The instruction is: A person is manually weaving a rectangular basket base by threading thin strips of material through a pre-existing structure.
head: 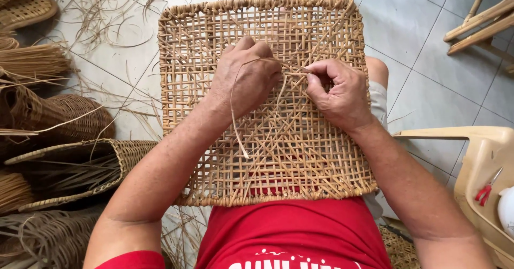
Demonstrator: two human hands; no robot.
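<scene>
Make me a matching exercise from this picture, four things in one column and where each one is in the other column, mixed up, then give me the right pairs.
Things:
1. woven cane panel
2. loose cane strand
3. red-handled cutters
4. woven baskets

Places:
A. on the tiled floor, at the left edge of the view
B. on the beige plastic chair, at the right
C. on the person's lap, under both hands
D. pinched between the left hand and right hand, its end trailing down over the weave

Pairs: 1-C, 2-D, 3-B, 4-A
</scene>
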